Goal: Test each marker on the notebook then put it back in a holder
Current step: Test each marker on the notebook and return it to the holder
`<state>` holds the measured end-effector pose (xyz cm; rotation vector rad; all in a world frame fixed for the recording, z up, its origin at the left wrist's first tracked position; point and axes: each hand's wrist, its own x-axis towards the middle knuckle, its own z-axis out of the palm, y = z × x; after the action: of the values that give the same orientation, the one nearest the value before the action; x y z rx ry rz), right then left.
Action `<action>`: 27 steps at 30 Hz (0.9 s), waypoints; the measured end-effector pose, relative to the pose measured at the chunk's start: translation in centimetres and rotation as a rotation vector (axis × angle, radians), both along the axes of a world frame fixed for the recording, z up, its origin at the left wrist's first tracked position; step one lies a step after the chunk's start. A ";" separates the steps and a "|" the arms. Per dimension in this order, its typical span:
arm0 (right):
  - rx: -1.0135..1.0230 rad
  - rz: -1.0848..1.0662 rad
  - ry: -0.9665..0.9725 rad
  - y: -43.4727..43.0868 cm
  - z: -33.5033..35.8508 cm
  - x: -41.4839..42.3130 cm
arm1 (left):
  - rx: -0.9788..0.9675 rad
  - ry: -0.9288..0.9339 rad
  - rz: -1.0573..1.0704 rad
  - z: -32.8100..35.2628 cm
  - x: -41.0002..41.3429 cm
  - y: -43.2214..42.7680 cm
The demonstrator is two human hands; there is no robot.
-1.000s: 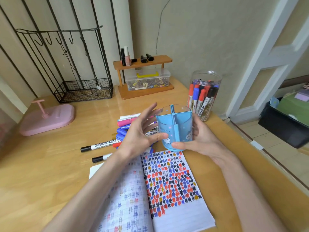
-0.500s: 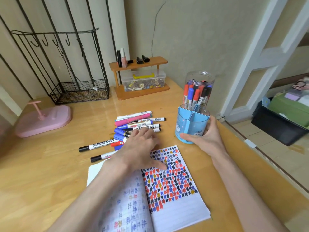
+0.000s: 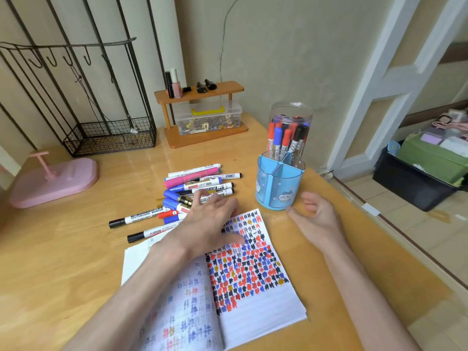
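The left hand (image 3: 210, 219), flat with fingers spread, lies over the heap of loose coloured marker pens (image 3: 200, 182) beside the open scribble-covered lined notebook (image 3: 253, 277), while the right hand (image 3: 316, 215), loosely curled and empty, hangs just beside the upright blue translucent plastic divided holder (image 3: 277, 184).

Wire basket (image 3: 111, 138), pink stand (image 3: 55, 181) and wooden shelf (image 3: 200, 91) stand on the desk (image 3: 50, 262).

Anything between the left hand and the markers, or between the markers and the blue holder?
Nothing visible. The left hand reaches over the markers. No object lies between them and the blue holder, whose top is open. The right hand sits right of it, off that path.
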<state>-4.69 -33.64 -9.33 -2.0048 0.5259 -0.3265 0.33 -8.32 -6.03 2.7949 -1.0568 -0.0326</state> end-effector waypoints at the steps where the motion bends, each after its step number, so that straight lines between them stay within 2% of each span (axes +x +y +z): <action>1: -0.016 0.008 -0.019 0.1 0.0 -0.8 | -0.045 -0.035 0.006 -0.2 0.0 -0.1; 5: -0.042 0.242 0.018 1.3 0.3 -3.0 | -0.267 -0.067 0.049 -1.1 0.3 -0.5; 8: -0.073 0.405 0.029 2.8 0.7 -3.5 | -0.457 0.062 0.030 -1.3 0.0 -1.1; 10: -0.077 0.448 0.023 3.0 0.5 -3.7 | -0.514 0.090 -0.006 -1.4 -0.6 -2.2; 15: -0.077 0.456 0.014 1.6 0.2 -3.9 | -0.517 0.090 -0.024 -2.3 -1.6 -4.1; 18: -0.092 0.404 0.000 0.8 0.7 -3.5 | -0.463 -0.046 -0.024 -2.7 -1.5 -3.2; 23: -0.128 0.303 -0.051 1.9 0.1 -2.3 | -0.416 -0.113 0.043 -0.8 0.4 2.4; 27: -0.153 0.236 -0.097 3.3 0.2 -1.9 | -0.319 -0.152 0.175 0.0 1.8 7.8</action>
<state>-6.61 -30.37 -9.17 -2.1606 0.2049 -0.3232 2.13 -0.55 -6.01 2.6139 -0.7625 0.3419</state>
